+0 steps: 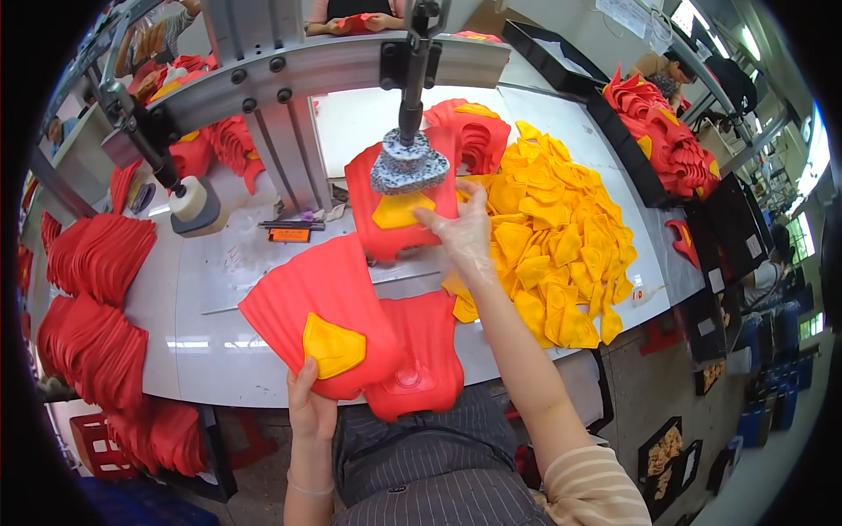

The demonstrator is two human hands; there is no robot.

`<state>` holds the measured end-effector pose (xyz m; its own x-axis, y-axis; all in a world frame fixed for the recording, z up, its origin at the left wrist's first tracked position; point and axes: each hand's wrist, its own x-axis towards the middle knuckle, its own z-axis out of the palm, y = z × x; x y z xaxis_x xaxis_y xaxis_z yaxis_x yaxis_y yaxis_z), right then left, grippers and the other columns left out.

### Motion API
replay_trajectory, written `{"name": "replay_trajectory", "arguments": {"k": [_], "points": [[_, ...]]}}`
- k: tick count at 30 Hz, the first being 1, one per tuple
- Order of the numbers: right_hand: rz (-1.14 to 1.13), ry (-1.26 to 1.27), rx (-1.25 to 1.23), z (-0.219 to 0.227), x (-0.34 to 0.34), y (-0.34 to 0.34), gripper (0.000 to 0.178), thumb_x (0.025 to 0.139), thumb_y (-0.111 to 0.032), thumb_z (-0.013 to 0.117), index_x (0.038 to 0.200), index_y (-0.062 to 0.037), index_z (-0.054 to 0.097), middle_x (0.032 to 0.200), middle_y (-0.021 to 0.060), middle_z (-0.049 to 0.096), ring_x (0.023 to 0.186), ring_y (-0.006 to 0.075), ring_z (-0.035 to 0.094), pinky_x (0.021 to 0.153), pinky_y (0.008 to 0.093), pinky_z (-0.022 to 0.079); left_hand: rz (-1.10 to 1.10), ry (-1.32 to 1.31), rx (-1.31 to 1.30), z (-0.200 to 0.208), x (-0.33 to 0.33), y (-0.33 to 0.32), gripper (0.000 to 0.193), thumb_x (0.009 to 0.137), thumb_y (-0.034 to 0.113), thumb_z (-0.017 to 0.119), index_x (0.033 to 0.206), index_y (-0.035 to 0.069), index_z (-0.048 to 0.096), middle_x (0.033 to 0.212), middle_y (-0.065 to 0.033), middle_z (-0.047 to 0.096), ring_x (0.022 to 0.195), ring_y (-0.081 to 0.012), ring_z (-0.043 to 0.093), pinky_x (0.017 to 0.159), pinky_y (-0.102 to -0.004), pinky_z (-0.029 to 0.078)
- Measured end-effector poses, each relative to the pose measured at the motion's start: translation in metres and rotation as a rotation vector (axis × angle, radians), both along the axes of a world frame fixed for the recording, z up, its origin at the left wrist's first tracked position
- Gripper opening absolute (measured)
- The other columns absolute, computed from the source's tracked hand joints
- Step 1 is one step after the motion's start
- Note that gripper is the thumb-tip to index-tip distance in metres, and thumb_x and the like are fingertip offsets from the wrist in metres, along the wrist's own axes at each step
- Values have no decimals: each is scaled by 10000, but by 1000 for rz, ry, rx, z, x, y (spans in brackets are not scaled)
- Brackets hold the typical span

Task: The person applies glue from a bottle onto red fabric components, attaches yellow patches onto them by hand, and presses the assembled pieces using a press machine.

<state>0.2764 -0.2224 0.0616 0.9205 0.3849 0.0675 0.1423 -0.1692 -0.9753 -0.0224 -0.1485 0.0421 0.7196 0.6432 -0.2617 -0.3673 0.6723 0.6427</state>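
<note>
My left hand grips the near edge of a curved red moulded piece, thumb beside the yellow shaped patch on it. A second red piece lies partly under it, overhanging the table's front edge. My right hand, in a thin clear glove, holds the right side of another red piece, its thumb on that piece's yellow patch. Just above hangs a speckled grey pad on a press rod; whether it touches is unclear.
A heap of yellow patches lies to the right. Stacks of red pieces stand at left. A metal press frame spans the table, with a white-and-grey pad hanging left. A black crate holds more red pieces. Other people work farther off.
</note>
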Motion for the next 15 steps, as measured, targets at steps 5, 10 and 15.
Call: {"name": "replay_trajectory", "arguments": {"k": [5, 10, 15], "points": [[-96, 173, 492, 23, 37, -34, 672, 798, -91, 767, 1315, 51, 361, 1167, 197, 608, 994, 230, 637, 847, 329, 535, -7, 23, 31, 4, 2, 6, 519, 901, 195, 632, 1347, 19, 435, 1322, -107, 540, 1232, -232, 521, 1062, -396, 400], [-116, 150, 484, 51, 172, -25, 479, 800, -170, 763, 1150, 87, 560, 1025, 163, 668, 865, 208, 659, 716, 307, 538, -44, 37, 49, 5, 10, 4, 536, 893, 201, 642, 1349, 17, 431, 1323, -109, 539, 1230, -235, 524, 1053, -395, 412], [-267, 151, -21, 73, 213, 3, 615, 873, -294, 699, 1294, 89, 467, 1178, 197, 620, 1026, 281, 640, 889, 349, 510, -71, 25, 92, 2, 8, -1, 564, 922, 231, 608, 1393, 20, 380, 1369, -118, 503, 1270, -260, 490, 1092, -422, 372]]}}
